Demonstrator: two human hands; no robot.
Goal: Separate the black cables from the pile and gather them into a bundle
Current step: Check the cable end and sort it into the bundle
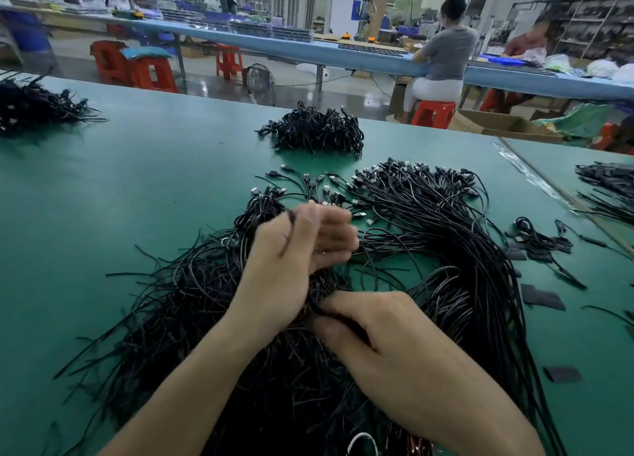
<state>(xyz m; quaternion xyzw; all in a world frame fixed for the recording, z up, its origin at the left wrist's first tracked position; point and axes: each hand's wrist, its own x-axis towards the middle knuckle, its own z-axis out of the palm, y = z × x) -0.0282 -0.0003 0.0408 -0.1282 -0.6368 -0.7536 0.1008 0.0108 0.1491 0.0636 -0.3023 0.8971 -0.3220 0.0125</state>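
Two bare hands work at the middle of a large pile [446,232] of thin black cables on a green table [137,181]. The left hand [295,260] is raised, thumb upright, its fingers curled round a small bunch [320,296] of cables; the fingertips are blurred. The bunch runs roughly upright from that grip down to the right hand [374,332], which pinches its lower part between thumb and fingers, just above the pile.

The pile's long axis runs from the near edge away from the person. Its plugs [360,212] — small, boxy, with silvery metal tips — point to the far side, while the loose cut ends fan out toward the left and near edge like stiff bristles. On the right the cables lie in a thick, smooth, glossy sweep that curves from the plugs down to the near right corner.

A rounded heap [315,129] of coiled black cables sits beyond the pile, well apart — others lie at the far left [31,105] and far right [607,188]. Flat, matte black patches [543,299] are scattered on the table to the right, near a small tangle [535,236] of cables.
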